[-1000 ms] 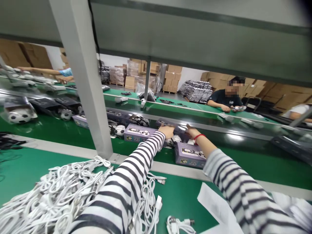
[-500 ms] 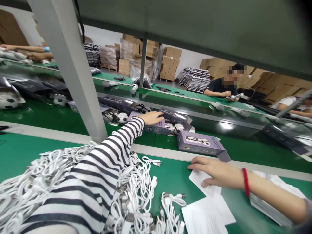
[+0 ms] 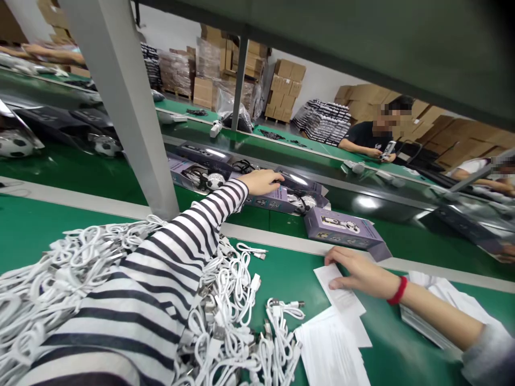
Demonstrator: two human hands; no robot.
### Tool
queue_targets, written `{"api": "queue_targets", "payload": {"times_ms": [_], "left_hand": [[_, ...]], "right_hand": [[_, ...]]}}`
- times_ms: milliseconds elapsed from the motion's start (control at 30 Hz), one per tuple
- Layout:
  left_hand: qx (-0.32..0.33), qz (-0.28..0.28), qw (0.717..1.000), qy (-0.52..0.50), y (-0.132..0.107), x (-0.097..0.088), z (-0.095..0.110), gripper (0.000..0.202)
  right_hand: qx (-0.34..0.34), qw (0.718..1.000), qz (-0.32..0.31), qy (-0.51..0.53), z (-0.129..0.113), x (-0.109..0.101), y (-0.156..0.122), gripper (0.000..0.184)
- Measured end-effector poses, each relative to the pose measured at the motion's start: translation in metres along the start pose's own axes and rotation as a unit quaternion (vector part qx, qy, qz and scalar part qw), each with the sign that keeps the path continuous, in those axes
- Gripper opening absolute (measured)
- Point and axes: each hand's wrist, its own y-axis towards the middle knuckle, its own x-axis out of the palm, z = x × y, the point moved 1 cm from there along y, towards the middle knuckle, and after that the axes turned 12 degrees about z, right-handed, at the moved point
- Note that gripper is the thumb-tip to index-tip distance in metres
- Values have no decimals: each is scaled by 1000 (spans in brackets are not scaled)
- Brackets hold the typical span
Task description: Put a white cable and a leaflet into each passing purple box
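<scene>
My left hand (image 3: 263, 181) reaches over the green conveyor belt (image 3: 80, 177) and rests, fingers curled down, on a purple product box (image 3: 267, 199). Whether it grips the box is unclear. My right hand (image 3: 360, 272) lies nearer to me on the green table, fingers pressed on a white paper slip (image 3: 337, 287). Another purple box (image 3: 341, 231) lies on the belt just beyond that hand. More white slips (image 3: 330, 348) lie below it.
A large heap of white coiled cables (image 3: 76, 268) covers the table under my left arm. A grey post (image 3: 120, 107) rises at the left. Bagged football toys (image 3: 14, 143) and dark boxes ride the belt. A person (image 3: 372, 140) works across the line; cardboard cartons stand behind.
My right hand has drawn back from the boxes on the belt to the white slips on the table. My left hand has stayed on the purple box. The camera has tilted down.
</scene>
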Motion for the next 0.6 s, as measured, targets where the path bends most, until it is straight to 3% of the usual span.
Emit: {"api": "queue_targets", "payload": {"times_ms": [100,200,267,333,433,533,600], "left_hand": [[17,-38,999,-26,4,-15,29,39],[63,-218,974,-28,-5,-22,90,34],[93,-309,946,3,-26,-14,140,43],[107,-294,950,19,-59,8,187,53],[220,-182,958,-34,-116,55,232,36],[266,-136,954,-39,-158,86,240,34],[262,-126,956,-30,-168,83,231,34]], "right_hand": [[52,998,33,17,0,4,-3,32],[82,993,86,18,-5,10,-13,27],[87,990,115,12,-8,14,-21,25],[102,986,132,10,-10,19,-26,24],[149,981,121,18,-9,23,-29,24],[155,985,77,20,-10,15,-28,22],[125,991,14,36,-9,0,-27,23]]}}
